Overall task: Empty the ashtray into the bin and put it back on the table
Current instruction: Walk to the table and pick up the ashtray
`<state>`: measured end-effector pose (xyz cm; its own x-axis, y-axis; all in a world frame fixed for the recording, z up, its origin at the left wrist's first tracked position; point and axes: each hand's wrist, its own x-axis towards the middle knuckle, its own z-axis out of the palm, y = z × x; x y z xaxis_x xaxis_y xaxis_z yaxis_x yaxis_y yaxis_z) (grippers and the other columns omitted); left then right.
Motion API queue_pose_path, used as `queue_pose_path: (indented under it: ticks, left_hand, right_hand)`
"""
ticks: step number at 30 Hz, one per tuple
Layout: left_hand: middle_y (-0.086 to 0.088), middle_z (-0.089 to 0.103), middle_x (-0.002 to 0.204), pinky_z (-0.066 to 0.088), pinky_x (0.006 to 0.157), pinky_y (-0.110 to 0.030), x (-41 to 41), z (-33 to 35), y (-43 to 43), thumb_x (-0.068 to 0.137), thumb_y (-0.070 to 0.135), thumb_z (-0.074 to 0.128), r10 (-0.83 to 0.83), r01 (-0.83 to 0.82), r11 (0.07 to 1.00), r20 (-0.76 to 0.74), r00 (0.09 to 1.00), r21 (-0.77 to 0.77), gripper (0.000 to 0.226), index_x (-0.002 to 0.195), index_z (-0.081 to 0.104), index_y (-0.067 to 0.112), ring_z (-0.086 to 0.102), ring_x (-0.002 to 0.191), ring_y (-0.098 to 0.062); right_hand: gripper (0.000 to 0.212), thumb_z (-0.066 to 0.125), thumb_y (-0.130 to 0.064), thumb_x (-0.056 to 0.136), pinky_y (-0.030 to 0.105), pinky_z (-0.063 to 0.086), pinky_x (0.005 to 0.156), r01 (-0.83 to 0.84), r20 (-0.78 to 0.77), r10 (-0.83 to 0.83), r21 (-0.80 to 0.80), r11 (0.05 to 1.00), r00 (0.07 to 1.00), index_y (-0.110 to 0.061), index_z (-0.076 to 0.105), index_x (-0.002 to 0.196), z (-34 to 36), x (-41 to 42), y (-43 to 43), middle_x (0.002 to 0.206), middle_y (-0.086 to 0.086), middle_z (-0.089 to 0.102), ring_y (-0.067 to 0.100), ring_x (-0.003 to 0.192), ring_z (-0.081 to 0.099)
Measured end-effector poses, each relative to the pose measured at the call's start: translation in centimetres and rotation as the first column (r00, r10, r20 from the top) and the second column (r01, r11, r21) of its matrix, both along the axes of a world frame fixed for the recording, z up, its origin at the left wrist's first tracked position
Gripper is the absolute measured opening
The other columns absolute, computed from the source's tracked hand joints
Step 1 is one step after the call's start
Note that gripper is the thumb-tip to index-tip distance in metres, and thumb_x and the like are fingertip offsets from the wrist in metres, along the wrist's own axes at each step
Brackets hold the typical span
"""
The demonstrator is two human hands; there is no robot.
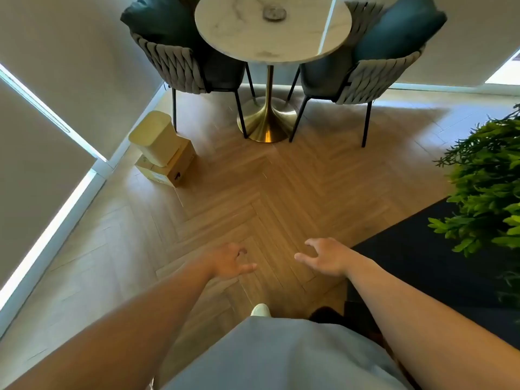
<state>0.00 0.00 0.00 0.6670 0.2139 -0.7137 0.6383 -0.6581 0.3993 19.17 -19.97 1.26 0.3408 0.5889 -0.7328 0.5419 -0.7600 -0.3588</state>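
A round grey ashtray (274, 13) sits near the far side of a round white marble table (247, 43) on a gold pedestal. A pale yellow bin (154, 137) with a closed lid stands on a cardboard box at the left, by the wall. My left hand (229, 261) and my right hand (323, 256) hover over the wooden floor, well short of the table. Both hands hold nothing and their fingers are spread apart.
Two woven grey chairs (180, 66) (365, 77) with teal cushions flank the table. A cardboard box (168, 167) lies under the bin. A green plant (489, 187) and a dark rug or sofa (422, 260) sit on the right. Herringbone wooden floor stretches between me and the table.
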Motion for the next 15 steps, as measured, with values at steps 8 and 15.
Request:
queue_pose_path:
  ticks: [8,15]
  left_hand:
    - [-0.005,0.048,0.147,0.04,0.108,-0.045,1.9,-0.9,1.7,0.084,0.07,0.051,-0.003,0.002,1.0,-0.05,0.999,-0.031,0.078,0.145,0.04,0.022,0.049,0.13,-0.024]
    - [-0.005,0.044,0.15,0.04,0.108,-0.042,8.1,-1.3,6.9,0.084,0.071,0.05,0.001,-0.004,0.999,-0.076,0.997,-0.036,0.08,0.146,0.038,0.023,0.047,0.131,-0.023]
  right_hand:
    - [0.083,0.045,-0.069,0.09,0.045,0.032,0.115,0.037,-0.024,-0.037,-0.01,0.999,0.999,-0.016,0.031,0.153,-0.5,2.0,1.6,0.158,0.008,0.035,0.026,0.145,0.032]
    - [0.082,0.045,-0.069,0.089,0.044,0.036,0.112,0.056,-0.035,-0.055,0.018,0.998,0.998,-0.019,0.032,0.152,-1.8,8.6,7.1,0.156,0.008,0.037,0.027,0.142,0.036]
